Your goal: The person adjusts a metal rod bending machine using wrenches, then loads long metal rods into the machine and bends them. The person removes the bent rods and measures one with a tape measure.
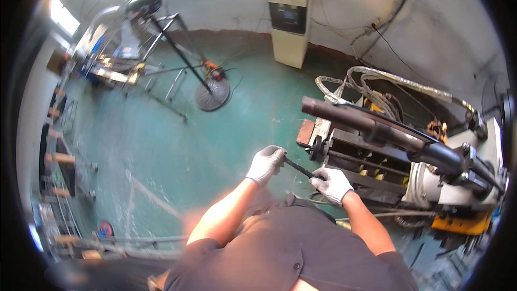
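Observation:
Both my hands wear white knit gloves with grey palms. A short, dark, rough-looking strip or rod (299, 167) spans the gap between them; its exact kind does not show. My left hand (266, 164) is closed round its upper left end. At the lower right end, my right hand (332, 184) grips it with the thumb on top. The piece slants down from left to right in front of my body. Close by on the right is a machine with a long brown metal tube (355, 121) above a black slotted bed (371, 161). A black handwheel (318, 149) sits at its near corner.
A cream water dispenser (288, 40) stands against the back wall. Left of it is a pedestal fan with a round base (212, 95), beside a metal frame. Hoses (398, 79) loop behind the machine. Racks with wooden blocks (61, 158) line the left side of the green floor (156, 145).

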Demonstrator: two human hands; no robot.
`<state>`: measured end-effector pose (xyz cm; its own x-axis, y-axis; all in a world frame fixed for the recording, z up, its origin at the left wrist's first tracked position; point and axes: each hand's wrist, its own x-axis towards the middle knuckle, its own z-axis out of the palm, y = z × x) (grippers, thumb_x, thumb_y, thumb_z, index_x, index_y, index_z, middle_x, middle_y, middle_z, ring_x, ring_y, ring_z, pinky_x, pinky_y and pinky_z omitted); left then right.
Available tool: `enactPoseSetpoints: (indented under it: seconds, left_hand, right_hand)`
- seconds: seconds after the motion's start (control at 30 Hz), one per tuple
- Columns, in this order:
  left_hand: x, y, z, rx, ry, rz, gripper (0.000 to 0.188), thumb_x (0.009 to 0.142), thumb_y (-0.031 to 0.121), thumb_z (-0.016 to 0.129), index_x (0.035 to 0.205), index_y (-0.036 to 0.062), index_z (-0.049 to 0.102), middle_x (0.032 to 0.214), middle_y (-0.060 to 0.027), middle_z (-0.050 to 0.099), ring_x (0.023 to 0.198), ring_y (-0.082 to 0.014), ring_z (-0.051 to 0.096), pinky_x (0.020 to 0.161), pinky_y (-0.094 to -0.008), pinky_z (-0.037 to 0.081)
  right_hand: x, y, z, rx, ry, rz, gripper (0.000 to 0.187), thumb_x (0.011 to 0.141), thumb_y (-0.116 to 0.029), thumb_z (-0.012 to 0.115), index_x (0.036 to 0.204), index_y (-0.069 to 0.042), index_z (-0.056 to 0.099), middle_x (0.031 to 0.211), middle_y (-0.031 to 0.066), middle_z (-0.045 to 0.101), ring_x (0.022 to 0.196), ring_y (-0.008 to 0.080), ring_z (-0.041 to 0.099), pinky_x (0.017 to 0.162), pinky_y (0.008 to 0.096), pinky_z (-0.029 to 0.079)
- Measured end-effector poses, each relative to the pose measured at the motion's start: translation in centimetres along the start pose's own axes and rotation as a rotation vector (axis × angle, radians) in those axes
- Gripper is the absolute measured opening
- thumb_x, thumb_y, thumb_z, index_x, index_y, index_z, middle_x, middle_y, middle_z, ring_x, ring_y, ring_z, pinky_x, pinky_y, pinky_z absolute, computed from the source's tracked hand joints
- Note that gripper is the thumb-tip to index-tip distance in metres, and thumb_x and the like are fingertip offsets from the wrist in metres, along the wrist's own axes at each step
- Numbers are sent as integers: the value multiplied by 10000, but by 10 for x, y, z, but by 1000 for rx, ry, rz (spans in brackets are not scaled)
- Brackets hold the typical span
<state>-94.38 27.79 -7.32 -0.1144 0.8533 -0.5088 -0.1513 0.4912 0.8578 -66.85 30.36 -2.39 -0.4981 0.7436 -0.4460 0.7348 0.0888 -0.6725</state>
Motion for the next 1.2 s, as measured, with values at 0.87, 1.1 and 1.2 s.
enactPoseSetpoints:
  seconds: [0.87,1.1,1.2]
  left_hand:
    - [407,242,-157,403,-192,-35,292,1096,319,687,1062,35,742,753,-86,701,539,-153,584,503,-308,464]
    - [524,248,-118,506,-315,-160,323,1084,333,682,1096,15,739,790,-103,717,563,-173,616,512,-328,514]
    - [560,252,-62,502,-536,-218,335,1092,336,661,1124,11,737,827,-108,712,626,-213,655,566,-368,558]
  right_hand:
    - [336,-98,-61,756,747,375,313,1076,-345,645,1101,-48,740,964,156,779,940,320,760,861,451,576]
    - [357,-86,-130,791,1002,577,290,1084,-330,631,977,-69,700,776,64,689,748,214,663,737,395,523]
    - [382,-73,-140,926,1141,607,291,1100,-334,629,1018,-67,713,780,46,671,739,198,643,728,386,519]
